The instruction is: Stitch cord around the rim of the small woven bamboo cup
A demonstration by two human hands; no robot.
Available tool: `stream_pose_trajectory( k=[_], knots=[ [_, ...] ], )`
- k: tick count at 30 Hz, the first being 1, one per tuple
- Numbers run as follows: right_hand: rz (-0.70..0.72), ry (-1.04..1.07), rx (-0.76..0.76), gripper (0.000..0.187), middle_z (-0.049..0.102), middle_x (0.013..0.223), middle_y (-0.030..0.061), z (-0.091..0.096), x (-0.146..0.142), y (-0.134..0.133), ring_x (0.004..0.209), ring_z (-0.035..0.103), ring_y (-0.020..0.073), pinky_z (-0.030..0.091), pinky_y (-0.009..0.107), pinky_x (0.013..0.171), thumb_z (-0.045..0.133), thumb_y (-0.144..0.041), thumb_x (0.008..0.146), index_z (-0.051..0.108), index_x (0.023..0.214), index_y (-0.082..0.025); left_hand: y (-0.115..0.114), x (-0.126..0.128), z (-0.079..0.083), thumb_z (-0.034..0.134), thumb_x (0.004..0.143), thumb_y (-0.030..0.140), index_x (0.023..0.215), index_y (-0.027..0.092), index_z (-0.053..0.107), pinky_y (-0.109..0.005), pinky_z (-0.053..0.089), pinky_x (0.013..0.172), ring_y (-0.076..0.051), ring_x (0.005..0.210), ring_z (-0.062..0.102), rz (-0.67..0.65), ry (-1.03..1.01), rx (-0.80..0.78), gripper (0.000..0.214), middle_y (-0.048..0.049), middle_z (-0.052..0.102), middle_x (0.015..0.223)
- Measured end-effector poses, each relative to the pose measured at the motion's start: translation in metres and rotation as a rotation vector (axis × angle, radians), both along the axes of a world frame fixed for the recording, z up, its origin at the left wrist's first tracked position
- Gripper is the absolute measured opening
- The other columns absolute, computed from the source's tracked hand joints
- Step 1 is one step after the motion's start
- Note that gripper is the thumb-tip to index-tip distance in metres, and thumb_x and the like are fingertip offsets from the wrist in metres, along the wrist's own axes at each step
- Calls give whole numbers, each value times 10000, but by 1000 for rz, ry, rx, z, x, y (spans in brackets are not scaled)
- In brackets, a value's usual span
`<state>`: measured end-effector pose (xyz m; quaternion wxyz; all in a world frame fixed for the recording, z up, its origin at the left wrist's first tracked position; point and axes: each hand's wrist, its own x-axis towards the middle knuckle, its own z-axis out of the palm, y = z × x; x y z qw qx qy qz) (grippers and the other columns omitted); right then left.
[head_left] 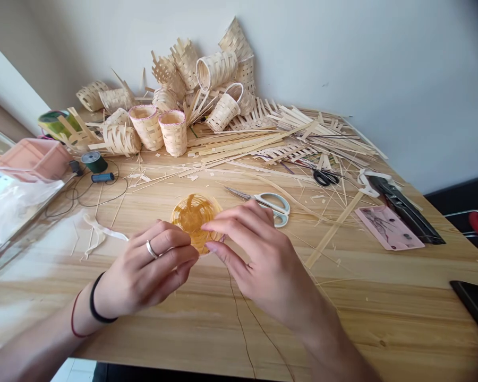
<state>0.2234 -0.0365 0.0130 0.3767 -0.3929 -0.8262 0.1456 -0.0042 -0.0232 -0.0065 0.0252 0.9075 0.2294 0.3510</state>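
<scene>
A small woven basket (pixel 193 213) of thin strips, golden inside, faces up between my hands at the table's middle. My left hand (pixel 159 260), with a ring on one finger, pinches the basket's near rim. Opposite it, my right hand (pixel 249 249) has thumb and index finger close together at the rim's right side; whatever is between those fingertips is too small to make out. Dark thread (pixel 239 313) hangs from beneath the right fingers toward the table's front edge. Just beyond the right hand lie scissors (pixel 273 204) with pale handles.
Woven baskets (pixel 173 132) pile up at the back, beside loose bamboo strips (pixel 258 139). Thread spools (pixel 94 162) and a pink box (pixel 35 159) stand left. Black scissors (pixel 324 176), a pink card (pixel 388 228) and a black-handled tool (pixel 406 209) lie right.
</scene>
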Motion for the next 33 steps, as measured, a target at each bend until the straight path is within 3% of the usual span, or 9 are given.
stream_pose_trajectory(
  k=[6, 14, 20, 27, 33],
  knots=[
    [-58, 54, 27, 212, 662, 1074, 123, -4, -6, -2, 1018, 583, 237, 471, 427, 941, 575, -95, 1029, 749, 1149, -98, -1, 3, 1, 656, 938, 38, 1062, 163, 629, -279, 567, 788, -138, 878, 639, 37, -72, -49, 177, -39, 667, 949],
    [-5, 95, -2, 233, 625, 1143, 117, -6, -9, -4, 1043, 567, 238, 513, 472, 977, 543, -105, 1041, 743, 1146, -160, 4, 3, 5, 649, 964, 104, 1039, 183, 645, -253, 570, 789, -127, 859, 655, 132, -122, -89, 109, -29, 659, 950],
    [-56, 134, -28, 397, 533, 1235, 117, -10, -11, -4, 1174, 578, 251, 554, 471, 1002, 548, -156, 1045, 577, 1437, -217, 11, 0, 3, 657, 959, 112, 1015, 182, 656, -273, 567, 807, -137, 891, 655, 157, -187, -163, 90, -34, 672, 953],
    [-35, 246, 8, 261, 602, 1048, 61, -15, -16, -1, 954, 631, 184, 584, 384, 889, 585, -76, 1010, 665, 1226, -199, 13, -2, 2, 660, 953, 105, 1012, 180, 655, -280, 548, 807, -135, 892, 638, 154, -219, -195, 95, -30, 669, 944],
    [-8, 244, 97, 179, 651, 977, 46, -23, -27, 0, 913, 657, 176, 579, 358, 833, 615, -85, 1003, 700, 1087, -218, 12, 0, 3, 649, 959, 104, 1018, 180, 658, -275, 555, 809, -136, 893, 638, 145, -216, -177, 97, -32, 663, 936]
  ],
)
